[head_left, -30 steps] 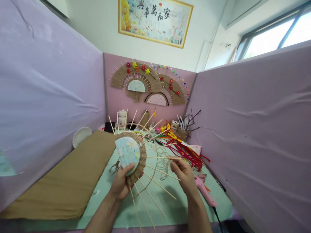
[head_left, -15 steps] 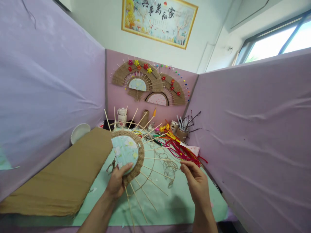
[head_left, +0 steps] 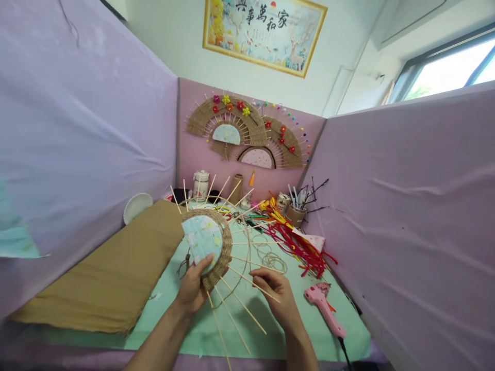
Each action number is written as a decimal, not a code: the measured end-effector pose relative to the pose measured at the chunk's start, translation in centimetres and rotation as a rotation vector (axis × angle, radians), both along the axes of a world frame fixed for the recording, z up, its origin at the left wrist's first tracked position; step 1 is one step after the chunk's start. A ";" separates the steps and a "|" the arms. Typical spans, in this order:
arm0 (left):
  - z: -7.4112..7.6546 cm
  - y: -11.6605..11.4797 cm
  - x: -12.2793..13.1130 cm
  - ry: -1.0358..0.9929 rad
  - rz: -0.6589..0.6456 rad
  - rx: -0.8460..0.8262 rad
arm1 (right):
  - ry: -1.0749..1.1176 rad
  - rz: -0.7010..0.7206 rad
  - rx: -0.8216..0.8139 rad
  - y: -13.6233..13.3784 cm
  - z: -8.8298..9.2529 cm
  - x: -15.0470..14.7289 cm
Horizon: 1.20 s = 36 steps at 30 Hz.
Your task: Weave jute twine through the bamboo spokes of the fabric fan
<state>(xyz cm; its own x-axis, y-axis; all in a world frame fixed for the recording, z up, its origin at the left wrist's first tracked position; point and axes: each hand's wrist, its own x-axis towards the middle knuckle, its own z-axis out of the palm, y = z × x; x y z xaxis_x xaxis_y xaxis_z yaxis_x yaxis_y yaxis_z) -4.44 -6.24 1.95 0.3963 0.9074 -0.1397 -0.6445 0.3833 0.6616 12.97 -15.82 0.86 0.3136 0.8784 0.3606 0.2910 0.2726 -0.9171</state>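
A half-round fan piece [head_left: 201, 241] has a blue floral centre, a woven twine rim and thin sticks fanning outward. My left hand [head_left: 195, 284] grips its lower edge, thumb on the floral cloth. To the right, my right hand [head_left: 276, 294] is among the lower sticks, with thumb and fingertips pinched together at the twine. A stick crosses in front of these fingers. Loose twine [head_left: 270, 257] curves around the sticks and lies in loops on the table beyond my right hand.
Brown cloth-like sheet [head_left: 116, 273] covers the left side. A pink glue gun [head_left: 327, 309] lies at right, below red and yellow fuzzy stems [head_left: 297, 247]. Behind stand a white jar [head_left: 200, 186], a twine spool [head_left: 236, 188] and a pot of sticks [head_left: 296, 214]. Finished fans [head_left: 228, 113] hang at the back.
My right hand has moved left, closer to the fan's rim and in among the sticks. The view has shifted slightly, and the pink glue gun now shows at the right.
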 end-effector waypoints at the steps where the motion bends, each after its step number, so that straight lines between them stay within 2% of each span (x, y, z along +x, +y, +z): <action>1: 0.0 0.0 0.0 -0.002 -0.009 -0.006 | 0.000 0.011 -0.010 0.0 -0.1 -0.1; 5: 0.0 -0.1 -0.3 -0.025 -0.077 -0.031 | 0.007 0.029 -0.028 -0.2 0.0 -0.2; 10: -0.1 0.0 -0.9 -0.158 -0.296 0.009 | 0.000 0.033 -0.002 -0.7 0.3 -0.3; 16: -0.9 0.5 -1.4 -0.163 -0.386 0.037 | -0.077 0.024 0.010 -1.3 0.5 0.2; 20: -0.8 0.5 -1.4 -0.155 -0.330 0.055 | -0.114 -0.006 0.016 -1.9 0.3 1.2; 25: -0.4 0.2 -1.0 -0.079 -0.268 0.101 | -0.105 -0.119 0.021 -2.5 0.2 2.5; 36: -0.1 -0.1 -0.5 -0.046 -0.168 0.139 | -0.145 -0.244 0.016 -3.6 0.6 3.4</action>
